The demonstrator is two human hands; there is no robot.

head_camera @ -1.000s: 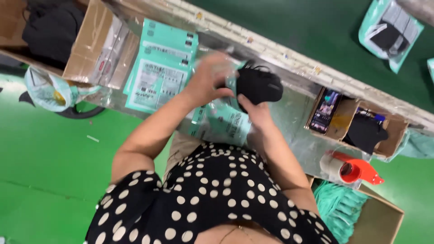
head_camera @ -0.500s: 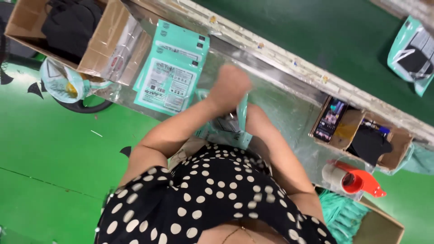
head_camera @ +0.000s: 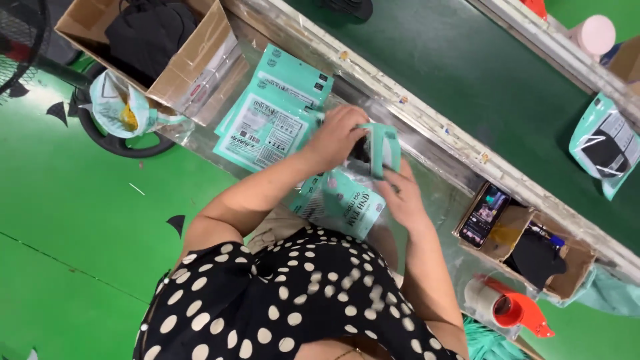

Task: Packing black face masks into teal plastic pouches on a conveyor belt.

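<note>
My left hand (head_camera: 339,135) grips the top of a teal pouch (head_camera: 385,148), and a black item (head_camera: 362,151) shows in the pouch's mouth. My right hand (head_camera: 402,195) holds the pouch from below, on its right side. Just under both hands another teal printed pouch (head_camera: 347,202) lies against my lap, over the edge of the shiny metal worktop (head_camera: 427,160).
A stack of flat teal pouches (head_camera: 272,115) lies left of my hands. A cardboard box of black items (head_camera: 155,39) stands at far left. At right are a phone (head_camera: 484,214) in a small carton, a red tape dispenser (head_camera: 515,311), and a green conveyor (head_camera: 467,63) carrying a filled pouch (head_camera: 603,143).
A second ago both hands held the black item bare above the pouches. It now sits inside a teal pouch, and my hands have closed around that pouch.
</note>
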